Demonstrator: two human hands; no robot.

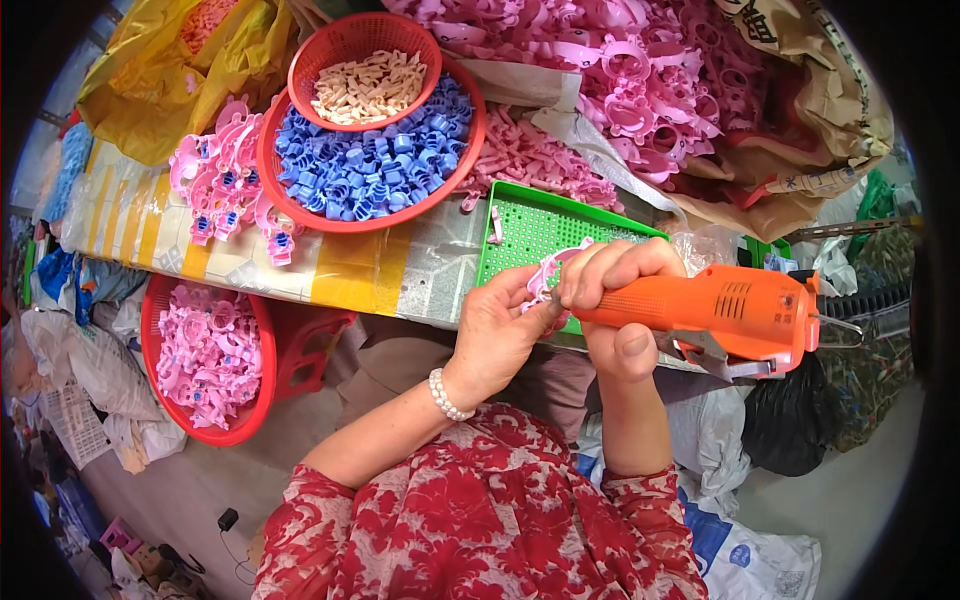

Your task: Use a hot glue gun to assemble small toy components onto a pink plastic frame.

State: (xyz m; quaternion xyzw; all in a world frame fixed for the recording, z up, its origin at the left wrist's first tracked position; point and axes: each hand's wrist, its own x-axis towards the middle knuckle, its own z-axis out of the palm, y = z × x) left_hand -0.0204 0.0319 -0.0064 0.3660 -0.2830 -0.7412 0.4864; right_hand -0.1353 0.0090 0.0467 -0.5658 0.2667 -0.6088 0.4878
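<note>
Orange electric screwdriver (pixel 715 310) clasped in right hand (pixel 625 268), nose toward pink plastic shell (pixel 549 268), pinched by left hand (pixel 495 335), off-centre toward two o'clock. Seems mid-fastening. Blue-fitted shells (pixel 232 185), ten o'clock, look further along; heaped shells (pixel 640 85), one o'clock, seem undone.

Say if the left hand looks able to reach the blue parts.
Probably not just now: the left hand holds a pink part, though most of the blue parts lie uncovered.

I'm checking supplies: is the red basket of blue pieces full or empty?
Full, or nearly so: blue pieces spread across the red basket, hiding its bottom; the smaller basket covers part.
</note>
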